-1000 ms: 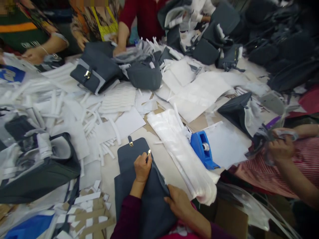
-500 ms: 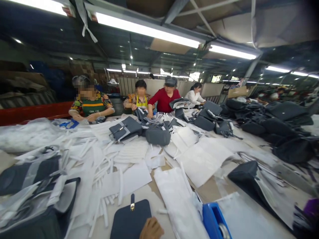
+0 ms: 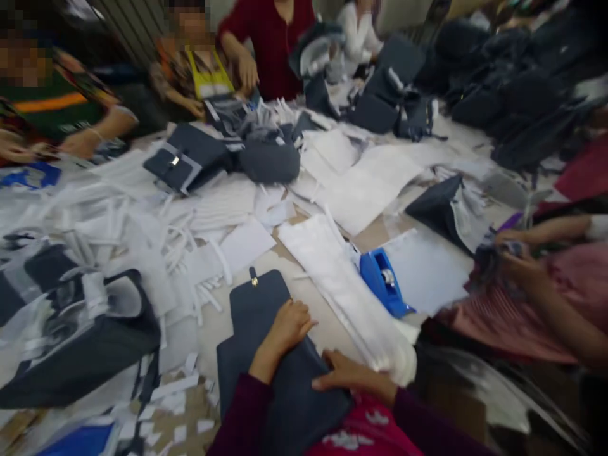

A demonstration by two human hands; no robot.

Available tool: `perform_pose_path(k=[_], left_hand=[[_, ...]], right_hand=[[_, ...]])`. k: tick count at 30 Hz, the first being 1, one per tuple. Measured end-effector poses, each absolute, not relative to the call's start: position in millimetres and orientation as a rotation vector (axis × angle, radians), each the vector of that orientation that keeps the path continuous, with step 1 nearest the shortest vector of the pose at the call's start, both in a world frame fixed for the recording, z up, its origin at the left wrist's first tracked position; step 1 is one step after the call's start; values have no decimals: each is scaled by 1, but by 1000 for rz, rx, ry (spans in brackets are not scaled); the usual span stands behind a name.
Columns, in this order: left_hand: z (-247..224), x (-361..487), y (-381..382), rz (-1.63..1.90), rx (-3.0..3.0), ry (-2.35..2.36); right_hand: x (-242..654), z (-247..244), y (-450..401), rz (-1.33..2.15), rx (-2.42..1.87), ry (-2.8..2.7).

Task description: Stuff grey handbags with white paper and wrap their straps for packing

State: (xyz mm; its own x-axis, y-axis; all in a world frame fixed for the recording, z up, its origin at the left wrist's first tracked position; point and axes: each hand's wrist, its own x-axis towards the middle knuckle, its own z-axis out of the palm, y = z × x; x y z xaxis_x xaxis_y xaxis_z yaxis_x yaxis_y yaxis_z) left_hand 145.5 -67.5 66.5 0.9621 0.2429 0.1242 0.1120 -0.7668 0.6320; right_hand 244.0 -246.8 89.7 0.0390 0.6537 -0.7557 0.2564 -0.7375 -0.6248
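Note:
A flat, dark blue-grey bag [image 3: 294,399] lies in front of me and reaches my lap. Its flap points away and carries a strap tab with a small gold clasp [image 3: 255,281]. My left hand [image 3: 288,323] is curled over the flap's right edge. Lower down, at the bag's right side, my right hand [image 3: 346,372] touches the edge with thumb and fingers apart. A roll of white padded sheet [image 3: 346,297] lies just right of both hands. Beyond it stands a blue tape dispenser [image 3: 382,282].
White strips and sheets [image 3: 365,183] cover much of the table. At left sits an open dark bag [image 3: 95,354] with stuffing. More dark bags [image 3: 268,158] lie further back. A neighbour's hands [image 3: 520,259] work at right; several people sit across the table.
The view has tilted down, so both my arms and the whole bag now show. My left hand stays at the flap's edge. The neighbour's arms at right have come into view.

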Motion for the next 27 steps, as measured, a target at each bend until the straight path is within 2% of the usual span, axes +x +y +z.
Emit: perform_pose_path(k=[3,6,10,16,24,27], left_hand=[[51,148,-69,195,2425,215],[44,147,-70,249,2447,220],[43,145,-68,346,2450,280],[47,144,-64,428,2408,409],[38,155,-65,583,2313,718],[25,167,-71,482,2372,826]], right_hand=[[243,78,-265,1930,-1837,-801],[245,67,-272,1886,-1697,-590],[239,54,-274,1714,-1870,-458],[238,40,-267,1921,-1935,-409],[245,46,-280,1783,-1994,-452],[256,46,-279,1745,-2084,-488]])
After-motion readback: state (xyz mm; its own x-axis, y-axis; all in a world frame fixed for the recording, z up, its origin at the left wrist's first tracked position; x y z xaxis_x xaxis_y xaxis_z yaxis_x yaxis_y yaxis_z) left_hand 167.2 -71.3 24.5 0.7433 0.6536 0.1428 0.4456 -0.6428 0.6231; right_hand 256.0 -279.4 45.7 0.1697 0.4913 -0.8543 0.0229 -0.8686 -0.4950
